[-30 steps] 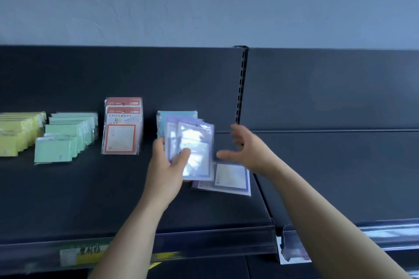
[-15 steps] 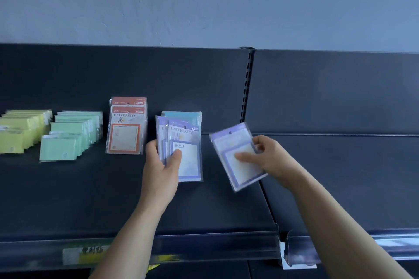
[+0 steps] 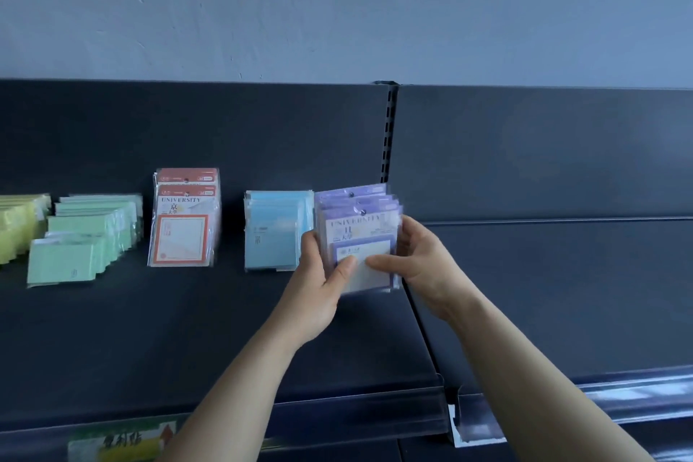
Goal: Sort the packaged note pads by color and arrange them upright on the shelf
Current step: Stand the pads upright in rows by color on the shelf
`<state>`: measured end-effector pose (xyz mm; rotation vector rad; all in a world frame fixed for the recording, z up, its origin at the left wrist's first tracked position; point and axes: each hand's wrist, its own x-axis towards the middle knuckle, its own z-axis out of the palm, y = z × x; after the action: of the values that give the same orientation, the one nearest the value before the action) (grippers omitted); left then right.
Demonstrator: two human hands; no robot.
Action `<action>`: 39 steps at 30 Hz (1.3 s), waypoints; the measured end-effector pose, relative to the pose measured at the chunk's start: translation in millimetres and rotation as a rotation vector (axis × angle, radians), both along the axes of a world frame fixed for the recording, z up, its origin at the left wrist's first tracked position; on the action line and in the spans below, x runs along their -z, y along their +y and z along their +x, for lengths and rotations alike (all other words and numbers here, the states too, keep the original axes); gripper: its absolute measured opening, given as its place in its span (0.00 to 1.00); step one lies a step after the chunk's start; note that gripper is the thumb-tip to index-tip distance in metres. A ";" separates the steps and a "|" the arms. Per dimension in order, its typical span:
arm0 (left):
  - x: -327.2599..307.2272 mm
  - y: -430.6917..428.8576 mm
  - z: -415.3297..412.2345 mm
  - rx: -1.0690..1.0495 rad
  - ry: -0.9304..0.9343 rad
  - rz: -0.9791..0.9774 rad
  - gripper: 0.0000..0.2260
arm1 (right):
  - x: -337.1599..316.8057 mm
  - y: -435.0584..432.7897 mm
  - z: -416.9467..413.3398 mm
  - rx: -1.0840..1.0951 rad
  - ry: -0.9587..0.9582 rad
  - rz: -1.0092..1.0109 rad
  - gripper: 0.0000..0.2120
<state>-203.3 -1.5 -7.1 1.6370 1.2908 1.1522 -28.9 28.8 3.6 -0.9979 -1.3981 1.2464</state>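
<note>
Both my hands, left (image 3: 317, 287) and right (image 3: 416, 266), clamp the purple pads (image 3: 358, 236) on the shelf (image 3: 187, 330); I square their edges and stand them just right of the blue pads (image 3: 275, 232).

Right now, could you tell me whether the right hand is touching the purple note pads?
Touching. The head view shows the right hand gripping the purple note pads, thumb pressed on the front pack.

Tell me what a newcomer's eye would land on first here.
First, both hands, left hand and right hand, gripping a stack of purple note pads upright on the dark shelf near its right end. Then the colour row to the left: blue pads, red pads, green pads, yellow pads.
</note>
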 end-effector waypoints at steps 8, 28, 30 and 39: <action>12.0 23.2 5.8 -0.053 0.293 -0.058 0.18 | 27.2 8.7 -1.9 0.093 -0.438 0.006 0.19; 18.6 117.5 23.8 -0.380 0.344 -0.047 0.15 | 22.7 90.9 -16.7 0.250 -0.578 0.013 0.10; 23.0 120.8 24.1 -0.370 0.335 -0.048 0.15 | 25.8 91.6 -16.0 0.251 -0.599 0.031 0.10; 28.4 119.5 22.7 -0.338 0.344 -0.055 0.14 | 32.8 88.3 -12.0 0.233 -0.523 0.084 0.20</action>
<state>-180.6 118.1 -35.5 1.6679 1.8591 1.0414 -41.0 117.0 -29.2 -1.4486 -1.6504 0.7751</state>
